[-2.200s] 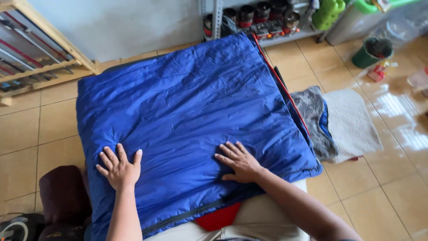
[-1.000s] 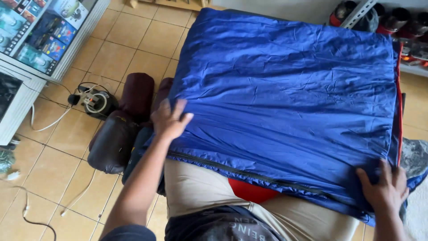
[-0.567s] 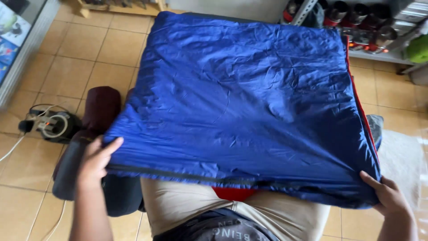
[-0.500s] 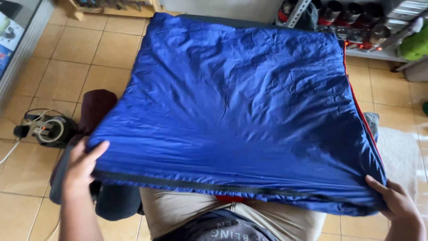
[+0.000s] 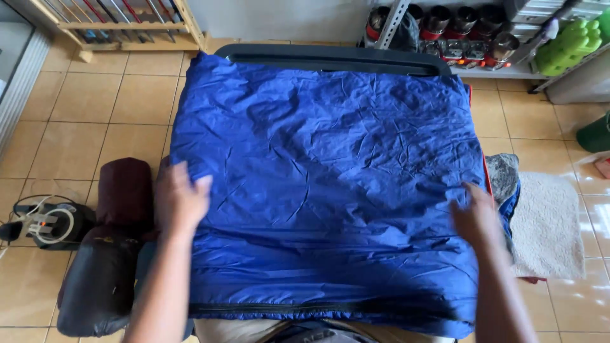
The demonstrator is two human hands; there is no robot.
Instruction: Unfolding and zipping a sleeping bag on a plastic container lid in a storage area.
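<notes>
Tiled floor [image 5: 76, 133] underneath; blue sleeping bag [image 5: 324, 184] spread flat over black table [image 5: 330, 58]. Left hand [image 5: 181, 198] and right hand [image 5: 473, 216] open, flat on side edges, gripping nothing. Slippery fabric: likely slides off if pushed unevenly.

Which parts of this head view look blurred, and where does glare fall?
Head view: both hands, left hand and right hand, are motion-blurred at the sides of the blue sleeping bag, whose creases stay sharp; window glare shines on the floor tiles at right.
</notes>
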